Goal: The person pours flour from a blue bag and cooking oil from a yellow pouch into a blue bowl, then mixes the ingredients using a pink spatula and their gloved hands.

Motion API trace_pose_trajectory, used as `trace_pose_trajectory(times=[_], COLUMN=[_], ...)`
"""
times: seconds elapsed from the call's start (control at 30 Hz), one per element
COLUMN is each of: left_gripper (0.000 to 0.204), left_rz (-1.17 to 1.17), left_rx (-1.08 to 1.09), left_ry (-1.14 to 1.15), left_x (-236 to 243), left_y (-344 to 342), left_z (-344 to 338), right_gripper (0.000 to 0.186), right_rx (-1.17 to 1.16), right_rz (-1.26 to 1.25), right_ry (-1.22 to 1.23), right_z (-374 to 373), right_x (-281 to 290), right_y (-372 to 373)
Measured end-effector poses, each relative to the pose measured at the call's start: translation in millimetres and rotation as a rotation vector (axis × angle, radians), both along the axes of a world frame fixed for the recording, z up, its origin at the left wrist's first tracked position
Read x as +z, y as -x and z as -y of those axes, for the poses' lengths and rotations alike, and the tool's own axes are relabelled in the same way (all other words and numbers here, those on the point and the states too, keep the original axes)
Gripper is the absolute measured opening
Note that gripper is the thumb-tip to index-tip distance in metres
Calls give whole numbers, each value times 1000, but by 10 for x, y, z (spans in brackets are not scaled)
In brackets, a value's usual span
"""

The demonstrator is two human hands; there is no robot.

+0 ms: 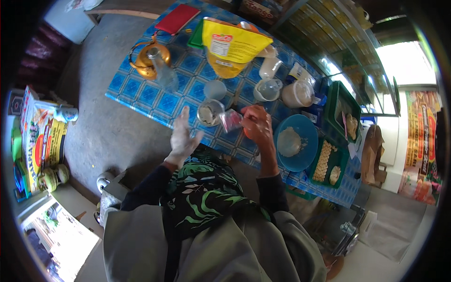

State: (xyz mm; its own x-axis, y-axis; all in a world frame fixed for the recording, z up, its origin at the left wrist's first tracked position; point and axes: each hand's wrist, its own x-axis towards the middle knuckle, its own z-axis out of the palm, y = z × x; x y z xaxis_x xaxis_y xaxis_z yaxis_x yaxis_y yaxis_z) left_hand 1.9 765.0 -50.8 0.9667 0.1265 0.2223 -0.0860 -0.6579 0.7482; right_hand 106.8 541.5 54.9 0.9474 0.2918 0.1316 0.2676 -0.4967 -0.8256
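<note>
My left hand [183, 141], pale with white powder, is open near the table's front edge, its fingers apart and holding nothing. Just right of it stands a clear cup [208, 113] with pale contents. My right hand [258, 124] is closed on a small red-and-clear packet [231, 120], held tilted beside that cup. Behind them are a translucent cup [214, 89] and a clear pitcher [267, 90]. Right of my right hand sits a blue bowl [303, 136] with white powder.
On the checked table [127, 87] are a copper kettle [143, 68], a glass bottle [164, 73], a yellow bag [230, 49], a lidded tub [296, 94] and green trays [342, 164] with dough pieces. A glass-fronted cabinet [357, 56] stands behind at right.
</note>
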Motion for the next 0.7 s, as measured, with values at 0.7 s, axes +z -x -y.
trace_pose_trajectory(times=[0.7], left_gripper=[23], left_rz=[-955], left_rx=[-394], left_ry=[2073], left_x=[521], left_y=[-219], left_z=[3243], right_gripper=[25], right_rx=[-798], right_rz=[-278], right_ry=[-470], right_z=[2181], right_x=[196], right_y=[1202])
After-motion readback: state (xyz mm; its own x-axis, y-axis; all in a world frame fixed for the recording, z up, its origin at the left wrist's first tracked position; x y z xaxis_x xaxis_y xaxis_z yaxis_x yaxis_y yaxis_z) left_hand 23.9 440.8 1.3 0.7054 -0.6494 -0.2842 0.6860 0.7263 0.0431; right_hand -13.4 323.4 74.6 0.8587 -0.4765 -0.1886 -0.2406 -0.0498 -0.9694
